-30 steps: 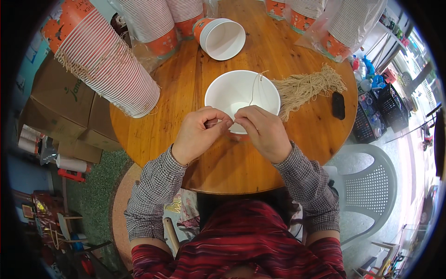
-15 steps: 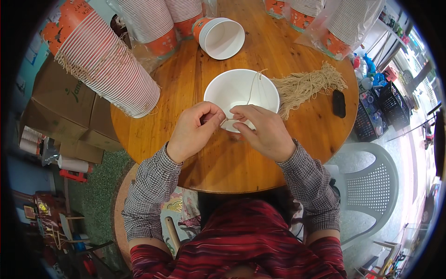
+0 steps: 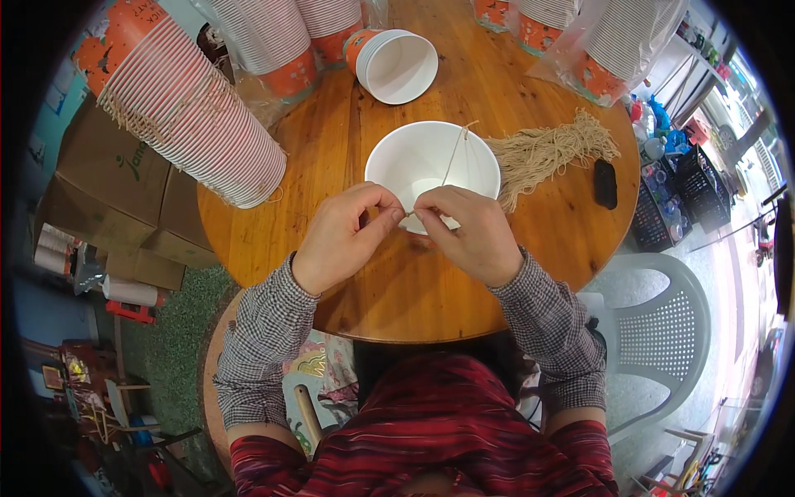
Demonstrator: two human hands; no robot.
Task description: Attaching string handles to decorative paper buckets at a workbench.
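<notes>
A white paper bucket (image 3: pixel 391 159) stands mouth up on the round wooden table in front of me. Beige twine (image 3: pixel 452 161) is fastened at its far right rim and runs taut across the inside toward my fingers. At the near rim, my left hand (image 3: pixel 348 236) pinches the twine between thumb and fingertips. My right hand (image 3: pixel 474 236) grips it just beside, fingertips nearly meeting the left ones. The knot or rim hole between them is too small to make out. To the right lies a loose bundle of beige twine strands (image 3: pixel 556 153).
A tall leaning stack of buckets (image 3: pixel 199 116) with twine on them is at left. Several bagged bucket stacks (image 3: pixel 609 50) stand at the back. A few nested buckets (image 3: pixel 402 70) lie on their side. A black object (image 3: pixel 605 184) sits right; a grey plastic chair (image 3: pixel 658 331) stands beyond.
My fingertips have closed in on each other and pinch more tightly. The twine inside the bucket has gone from slack and curved to straight. The bucket has shifted very slightly.
</notes>
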